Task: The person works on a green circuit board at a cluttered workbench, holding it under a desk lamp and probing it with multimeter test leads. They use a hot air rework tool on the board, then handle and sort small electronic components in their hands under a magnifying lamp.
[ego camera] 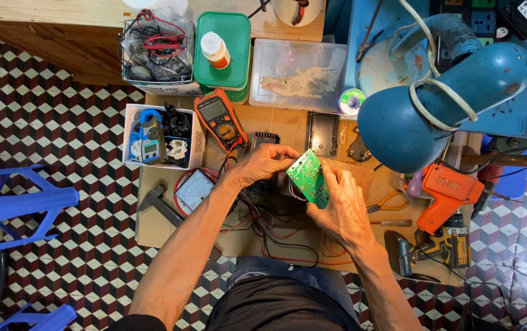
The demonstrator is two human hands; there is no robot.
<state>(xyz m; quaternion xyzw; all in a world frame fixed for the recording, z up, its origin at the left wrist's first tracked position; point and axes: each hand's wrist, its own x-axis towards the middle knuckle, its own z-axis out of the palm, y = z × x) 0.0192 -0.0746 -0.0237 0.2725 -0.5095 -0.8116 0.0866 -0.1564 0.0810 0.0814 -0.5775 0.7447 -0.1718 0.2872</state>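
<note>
The green circuit board (308,178) sits tilted above the middle of the tabletop (153,230), held between both hands. The right hand (340,211) grips its lower right edge, thumb lying along the board's face, and the left hand (262,164) closes its fingertips on the board's upper left corner. Under the hands a tangle of red and black wires (276,236) runs toward the near edge of the tabletop. Just left of the left hand an orange multimeter (219,118) lies at an angle, with a white box (133,136) of small tools beside it near the left edge. A round analog meter (193,191) rests near the left forearm. Toward the right edge lie an orange soldering gun (447,196) and a cordless drill (432,248), below a blue desk lamp (435,104). A green-lidded container (222,52) stands at the far edge.
</note>
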